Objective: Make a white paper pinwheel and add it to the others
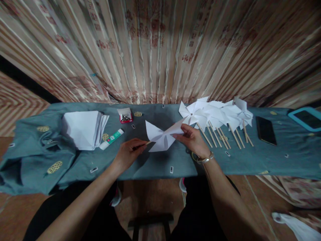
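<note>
A white paper pinwheel (160,136) hangs just above the teal cloth (160,164) at the middle of the table. My left hand (128,153) is closed in a pinch on the thin wooden stick (145,144) that runs into the pinwheel's back. My right hand (192,138) is closed on the pinwheel's right blade, thumb on top. A metal watch sits on that wrist.
Several finished white pinwheels on sticks (220,117) lie to the right. A stack of white paper sheets (84,129), a green-labelled glue stick (112,138) and a small red box of pins (125,115) lie left. A black phone (265,130) and a blue-cased tablet (306,117) lie far right.
</note>
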A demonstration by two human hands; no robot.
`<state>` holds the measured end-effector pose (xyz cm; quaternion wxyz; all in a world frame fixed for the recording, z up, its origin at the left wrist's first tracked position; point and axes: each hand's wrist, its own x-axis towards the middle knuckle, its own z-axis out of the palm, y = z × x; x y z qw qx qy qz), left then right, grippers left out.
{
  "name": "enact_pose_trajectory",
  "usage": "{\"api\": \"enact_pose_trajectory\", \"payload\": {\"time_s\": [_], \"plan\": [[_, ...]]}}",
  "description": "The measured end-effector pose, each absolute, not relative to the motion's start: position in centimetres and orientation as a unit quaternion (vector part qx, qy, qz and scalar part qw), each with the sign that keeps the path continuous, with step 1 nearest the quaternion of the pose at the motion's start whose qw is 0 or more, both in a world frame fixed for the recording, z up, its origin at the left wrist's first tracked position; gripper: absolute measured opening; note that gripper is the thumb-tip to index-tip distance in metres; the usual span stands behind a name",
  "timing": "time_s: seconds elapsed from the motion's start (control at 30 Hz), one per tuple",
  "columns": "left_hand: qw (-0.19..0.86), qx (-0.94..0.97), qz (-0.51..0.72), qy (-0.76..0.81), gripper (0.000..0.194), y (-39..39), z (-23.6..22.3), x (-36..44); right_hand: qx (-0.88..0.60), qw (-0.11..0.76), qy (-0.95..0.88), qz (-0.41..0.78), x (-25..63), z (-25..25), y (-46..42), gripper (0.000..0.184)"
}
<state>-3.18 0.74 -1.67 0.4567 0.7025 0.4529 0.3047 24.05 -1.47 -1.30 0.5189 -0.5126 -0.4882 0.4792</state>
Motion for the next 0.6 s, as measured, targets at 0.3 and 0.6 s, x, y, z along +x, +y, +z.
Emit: {"api": "enact_pose_trajectory", "payload": {"time_s": [0.3, 0.6], "plan": [[0.617, 0.571, 0.336, 0.424, 0.022, 0.5, -1.8, -2.8, -0.501, 0.555, -0.428, 0.508, 23.8, -0.2, -1.5, 0.036], [0.704, 0.445, 0.353, 0.426, 0.034, -0.2, -1.5, -2.0, -0.517, 0.569, -0.385, 0.511, 23.2, 0.0, -1.7, 0.039]]}}
